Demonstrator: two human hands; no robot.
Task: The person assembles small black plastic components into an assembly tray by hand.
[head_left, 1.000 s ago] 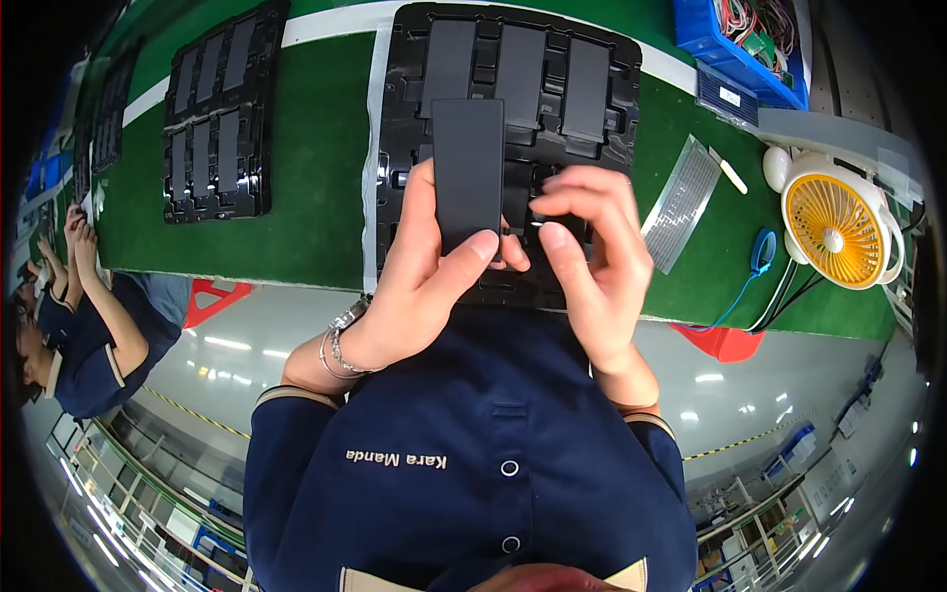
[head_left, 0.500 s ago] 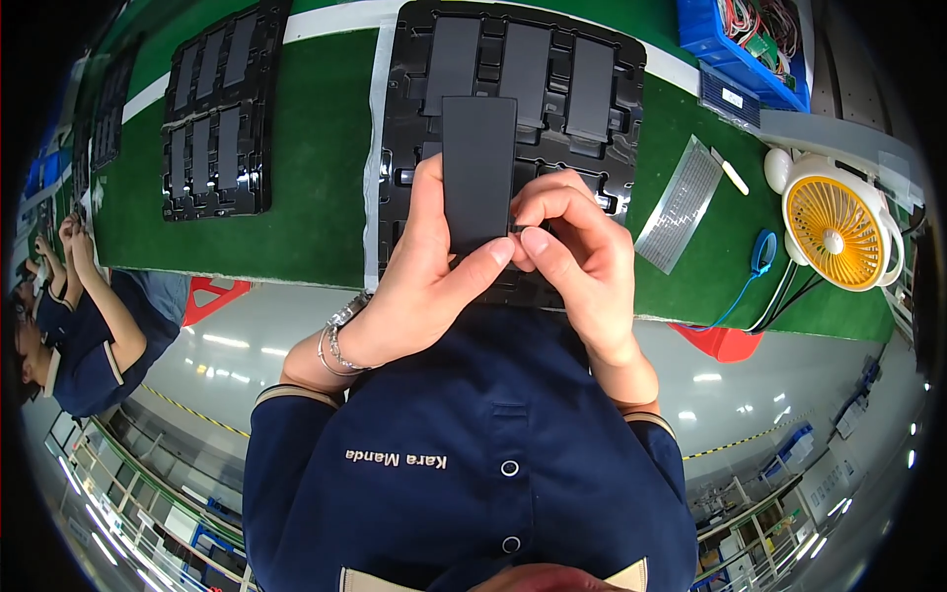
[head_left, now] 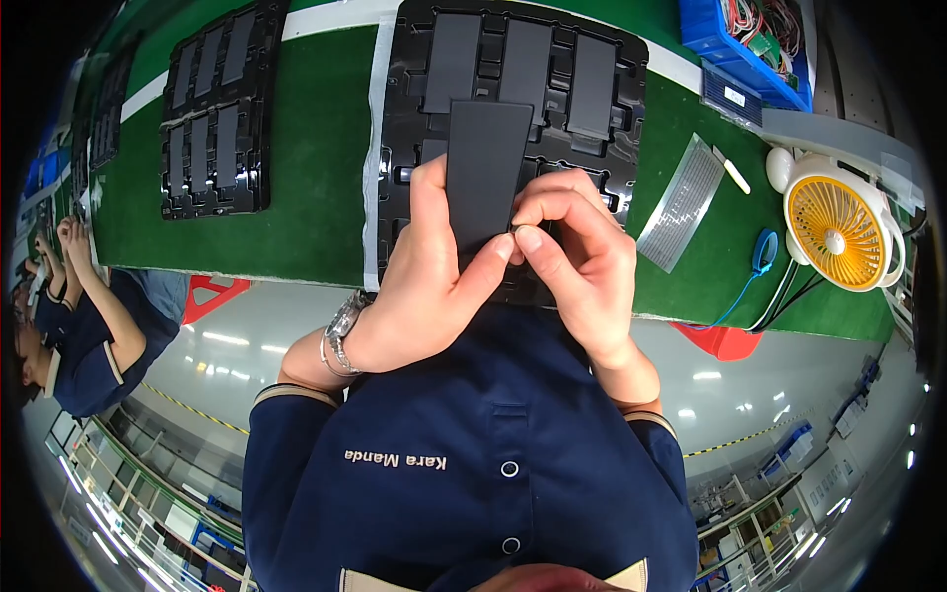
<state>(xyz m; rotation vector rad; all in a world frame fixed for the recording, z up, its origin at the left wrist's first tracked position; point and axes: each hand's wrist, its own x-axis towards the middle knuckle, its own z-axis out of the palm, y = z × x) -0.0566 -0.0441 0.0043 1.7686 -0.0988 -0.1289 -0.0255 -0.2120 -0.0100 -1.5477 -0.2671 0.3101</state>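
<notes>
A flat black rectangular panel point(head_left: 485, 173) is held up above a black plastic tray point(head_left: 414, 104). My left hand point(head_left: 434, 252) grips it along the left edge and near corner, thumb laid across its lower end. My right hand point(head_left: 582, 247) is closed at the panel's lower right edge, thumb and forefinger pinched together close to the left thumb tip. A tiny dark bit shows at that pinch, too small to name. Several similar black panels point(head_left: 526, 74) lie in the tray's slots behind the held one.
To the right are a sheet of small labels point(head_left: 681, 202), a white-handled tool point(head_left: 732, 170), a blue strap point(head_left: 763, 254) and a yellow-and-white fan point(head_left: 834, 229). A blue bin point(head_left: 745, 49) of wires stands far right. Another loaded tray point(head_left: 215, 113) lies left, near a co-worker point(head_left: 113, 331).
The panel has tilted, its far end swinging slightly to the right. Both hands stay at its lower end, the left turned a little with it.
</notes>
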